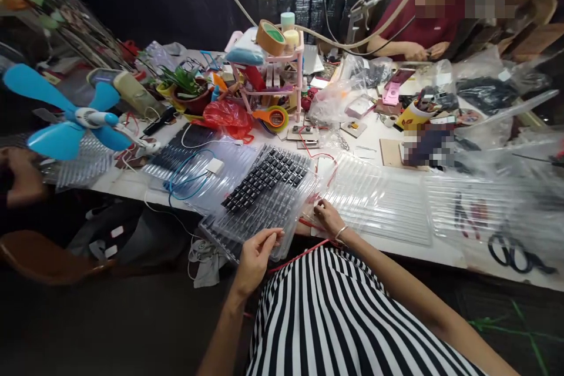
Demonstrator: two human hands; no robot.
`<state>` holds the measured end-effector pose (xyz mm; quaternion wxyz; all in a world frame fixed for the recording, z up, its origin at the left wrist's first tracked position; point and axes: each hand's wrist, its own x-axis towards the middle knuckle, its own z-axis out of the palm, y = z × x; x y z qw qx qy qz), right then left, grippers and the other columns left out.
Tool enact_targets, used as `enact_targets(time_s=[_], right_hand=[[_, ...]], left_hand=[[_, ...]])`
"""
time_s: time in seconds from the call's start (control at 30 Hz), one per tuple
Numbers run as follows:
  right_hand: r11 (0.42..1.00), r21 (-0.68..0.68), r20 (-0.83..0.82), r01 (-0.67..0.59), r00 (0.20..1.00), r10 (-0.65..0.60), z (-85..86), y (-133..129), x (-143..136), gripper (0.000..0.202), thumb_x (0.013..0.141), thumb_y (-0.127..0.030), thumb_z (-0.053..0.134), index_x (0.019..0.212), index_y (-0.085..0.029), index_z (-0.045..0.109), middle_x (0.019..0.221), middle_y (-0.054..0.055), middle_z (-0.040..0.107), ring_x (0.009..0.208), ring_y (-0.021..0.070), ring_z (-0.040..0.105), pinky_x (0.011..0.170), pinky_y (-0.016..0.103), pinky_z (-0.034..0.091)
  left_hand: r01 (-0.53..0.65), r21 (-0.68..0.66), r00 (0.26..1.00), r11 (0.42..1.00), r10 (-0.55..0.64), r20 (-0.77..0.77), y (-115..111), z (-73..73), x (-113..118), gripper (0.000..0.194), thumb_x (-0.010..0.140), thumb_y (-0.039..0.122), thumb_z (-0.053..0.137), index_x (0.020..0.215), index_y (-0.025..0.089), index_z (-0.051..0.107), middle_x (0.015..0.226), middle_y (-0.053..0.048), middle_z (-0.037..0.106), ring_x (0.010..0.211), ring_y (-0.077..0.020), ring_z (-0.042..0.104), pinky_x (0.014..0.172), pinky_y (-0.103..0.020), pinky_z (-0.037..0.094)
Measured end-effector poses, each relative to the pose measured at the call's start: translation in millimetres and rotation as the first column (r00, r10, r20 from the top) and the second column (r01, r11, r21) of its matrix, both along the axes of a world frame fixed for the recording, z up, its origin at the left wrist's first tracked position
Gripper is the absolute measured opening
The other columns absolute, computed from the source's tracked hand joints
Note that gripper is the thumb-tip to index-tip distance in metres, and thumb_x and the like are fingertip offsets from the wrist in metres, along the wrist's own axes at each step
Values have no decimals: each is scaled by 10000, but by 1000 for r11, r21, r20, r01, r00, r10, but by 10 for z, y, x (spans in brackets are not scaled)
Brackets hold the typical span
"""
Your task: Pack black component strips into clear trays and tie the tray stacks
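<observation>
My left hand [255,258] hovers over the near edge of a stack of clear ribbed plastic trays [282,217], its thumb and fingers pinched together. Whatever is between those fingertips is too small to make out. Rows of small black parts with white marks [264,179] fill much of the top tray. To the right, my right hand [328,217] is closed at the table's front edge, by a red cord [311,222]. A small pale spot shows at its fingertips, but I cannot tell what it is. Just beyond it lie clear ribbed trays [379,200] with nothing dark in them.
A blue-bladed fan [88,117] stands at left. Behind the trays are a pink rack [268,91], orange-handled scissors [275,119] and a red plastic bag [229,120]. Black-handled scissors [513,252] lie at right. Across the table sits a person in a dark red top [434,35].
</observation>
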<state>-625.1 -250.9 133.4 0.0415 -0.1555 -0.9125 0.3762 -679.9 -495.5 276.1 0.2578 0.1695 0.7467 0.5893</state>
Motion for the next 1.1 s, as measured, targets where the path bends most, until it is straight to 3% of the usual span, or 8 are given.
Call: enact_targets(time_s=[0.1,0.17,0.33,0.43,0.5,0.63,0.77,1.1], right_hand=[[986,-66,-38,155,987,-158,130,202,-45,222,861,-284,432,839,-147,605,893,80,557,728,144,549,684,301,483],[904,-310,-86,295,938,-335,313,325,-89,300,864,-392,445,924,-144,601,828,55,564,661,131,557,599,281,479],[382,-904,-40,191,853,-521,819,295,-343,401,720,-492,652,982,-189,619,773,1,597,572,81,556,501,215,449],[275,-947,3,168,858,-514,957,146,-526,416,641,-474,728,915,-181,620,739,-6,600,580,90,597,505,205,474],[345,-918,-21,197,844,-537,964,69,-618,437,609,-462,750,905,-178,601,737,-10,596,577,113,622,490,216,488],[640,-725,-139,254,857,-497,881,30,-727,394,651,-451,702,902,-168,592,782,14,619,519,112,586,417,221,439],[873,-443,-240,203,912,-333,799,93,-775,224,741,-338,591,889,-175,634,814,37,632,651,122,577,651,289,506],[971,-170,-209,171,956,-205,755,243,-810,154,778,-273,571,862,-168,647,844,33,529,667,112,552,680,288,495]], left_hand=[[-51,-31,998,998,52,28,-57,-38,2,297,879,371,492,1003,159,658,972,-72,692,916,-185,646,812,-303,524],[-56,-65,996,996,60,59,-79,-84,41,308,888,370,471,1017,156,650,961,-76,694,905,-184,647,822,-315,521],[257,-173,965,951,-261,-4,-37,-103,182,282,893,308,449,1053,195,652,1095,-74,656,1046,-195,580,971,-368,436],[461,-123,887,879,-458,50,-24,-61,207,306,893,280,447,1141,232,620,1187,-53,617,1110,-182,541,1011,-346,396],[506,-84,862,859,-500,79,-34,-47,183,308,898,278,438,1142,236,620,1183,-48,616,1101,-175,545,998,-325,399],[492,-84,870,867,-487,77,-18,-38,90,299,901,283,425,1094,219,645,1102,-49,646,1030,-171,571,940,-301,420],[556,-78,830,827,-548,106,113,10,65,311,897,307,430,1098,218,650,1065,-47,659,994,-171,582,907,-288,427],[597,-29,787,802,-578,215,274,25,383,315,893,291,414,1076,228,663,1046,-33,662,975,-162,580,898,-275,418]])
